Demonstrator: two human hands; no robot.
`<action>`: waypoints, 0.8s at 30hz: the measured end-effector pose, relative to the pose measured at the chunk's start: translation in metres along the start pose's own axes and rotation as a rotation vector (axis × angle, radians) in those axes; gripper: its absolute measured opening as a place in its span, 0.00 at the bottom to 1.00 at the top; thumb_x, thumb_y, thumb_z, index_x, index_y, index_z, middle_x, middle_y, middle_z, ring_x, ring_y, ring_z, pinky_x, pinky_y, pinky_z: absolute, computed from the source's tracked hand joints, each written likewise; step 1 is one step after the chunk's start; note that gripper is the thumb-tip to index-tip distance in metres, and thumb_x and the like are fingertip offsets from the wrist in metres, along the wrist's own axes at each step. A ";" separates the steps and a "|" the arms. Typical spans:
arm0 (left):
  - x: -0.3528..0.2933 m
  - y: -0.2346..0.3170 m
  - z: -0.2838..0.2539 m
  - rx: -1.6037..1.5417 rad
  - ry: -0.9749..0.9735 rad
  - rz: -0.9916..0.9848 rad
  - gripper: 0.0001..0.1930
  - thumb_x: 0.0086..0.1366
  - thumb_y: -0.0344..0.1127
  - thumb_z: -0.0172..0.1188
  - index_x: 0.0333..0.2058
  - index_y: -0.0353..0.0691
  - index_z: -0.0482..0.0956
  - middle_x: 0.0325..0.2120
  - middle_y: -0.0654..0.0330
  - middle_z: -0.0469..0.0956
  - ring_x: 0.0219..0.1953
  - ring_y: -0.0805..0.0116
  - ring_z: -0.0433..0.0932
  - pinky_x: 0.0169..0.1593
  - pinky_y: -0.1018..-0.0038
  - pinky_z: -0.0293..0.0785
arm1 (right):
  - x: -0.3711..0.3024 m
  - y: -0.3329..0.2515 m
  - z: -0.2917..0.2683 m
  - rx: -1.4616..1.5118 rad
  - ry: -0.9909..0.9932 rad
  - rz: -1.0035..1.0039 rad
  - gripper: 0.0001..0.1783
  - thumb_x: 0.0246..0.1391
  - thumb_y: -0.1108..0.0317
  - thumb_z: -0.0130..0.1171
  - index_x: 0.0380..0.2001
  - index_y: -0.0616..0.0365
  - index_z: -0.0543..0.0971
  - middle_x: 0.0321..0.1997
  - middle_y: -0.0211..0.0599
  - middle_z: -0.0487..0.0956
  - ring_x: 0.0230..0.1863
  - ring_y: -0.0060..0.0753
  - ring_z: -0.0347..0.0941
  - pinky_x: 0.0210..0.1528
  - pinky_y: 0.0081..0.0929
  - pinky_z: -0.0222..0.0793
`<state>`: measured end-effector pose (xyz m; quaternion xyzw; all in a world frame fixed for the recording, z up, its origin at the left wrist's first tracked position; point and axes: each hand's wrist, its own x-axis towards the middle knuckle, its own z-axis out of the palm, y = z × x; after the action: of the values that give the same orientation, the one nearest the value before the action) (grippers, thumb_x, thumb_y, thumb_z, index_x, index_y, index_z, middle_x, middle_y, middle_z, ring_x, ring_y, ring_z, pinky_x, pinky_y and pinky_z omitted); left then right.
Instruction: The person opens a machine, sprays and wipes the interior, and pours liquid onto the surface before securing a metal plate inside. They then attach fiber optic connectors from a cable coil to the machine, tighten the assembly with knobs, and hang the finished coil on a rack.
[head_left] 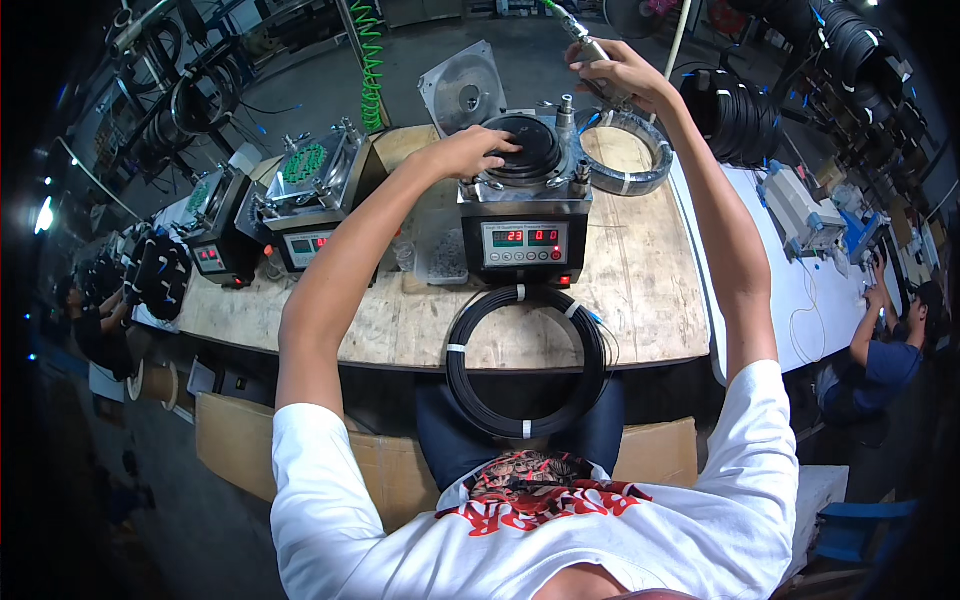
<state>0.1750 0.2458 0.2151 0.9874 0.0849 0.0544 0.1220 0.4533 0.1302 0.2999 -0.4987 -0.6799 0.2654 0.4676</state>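
Top of frame, right of centre: right hand (628,76) wraps its fingers round a metal air gun (592,52), stiff-looking, probably light, best gripped by the body! Upper centre, left hand (472,153) lays loose, unclenched fingers on a hard-looking black disc (532,152).

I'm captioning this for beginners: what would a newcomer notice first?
Probably the red digits on the central machine, the left grip at its round black top. Then the black coil reaching past the near edge of the table. Upper right, the right grip holds a metallic tool.
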 end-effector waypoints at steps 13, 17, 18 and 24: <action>0.002 -0.012 -0.003 -0.352 0.111 -0.065 0.26 0.61 0.29 0.55 0.60 0.38 0.70 0.60 0.49 0.71 0.61 0.54 0.71 0.65 0.65 0.65 | 0.003 0.001 0.005 0.031 -0.020 0.135 0.21 0.57 0.59 0.65 0.48 0.64 0.79 0.38 0.36 0.81 0.35 0.23 0.78 0.42 0.21 0.79; 0.011 0.019 -0.014 -1.236 0.345 0.005 0.26 0.68 0.37 0.55 0.63 0.41 0.66 0.67 0.57 0.60 0.66 0.61 0.65 0.69 0.66 0.59 | -0.004 0.003 -0.005 0.155 -0.114 0.216 0.21 0.62 0.55 0.62 0.44 0.65 0.82 0.33 0.29 0.84 0.31 0.12 0.77 0.28 0.12 0.71; 0.004 0.036 -0.026 -1.437 0.365 0.136 0.27 0.70 0.40 0.55 0.65 0.41 0.63 0.68 0.57 0.58 0.66 0.57 0.64 0.71 0.65 0.57 | -0.006 -0.006 0.010 0.225 -0.126 0.125 0.23 0.64 0.54 0.59 0.45 0.68 0.81 0.37 0.33 0.82 0.29 0.10 0.74 0.28 0.08 0.73; -0.013 0.059 -0.069 -1.500 0.399 0.273 0.31 0.71 0.42 0.53 0.68 0.39 0.58 0.68 0.56 0.59 0.66 0.54 0.65 0.70 0.62 0.61 | -0.018 -0.027 0.052 0.359 -0.135 0.098 0.28 0.65 0.53 0.58 0.54 0.70 0.76 0.36 0.31 0.80 0.31 0.13 0.73 0.36 0.14 0.73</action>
<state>0.1621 0.2029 0.2954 0.6148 -0.0764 0.2881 0.7302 0.3960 0.1089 0.2939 -0.4209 -0.6266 0.4375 0.4887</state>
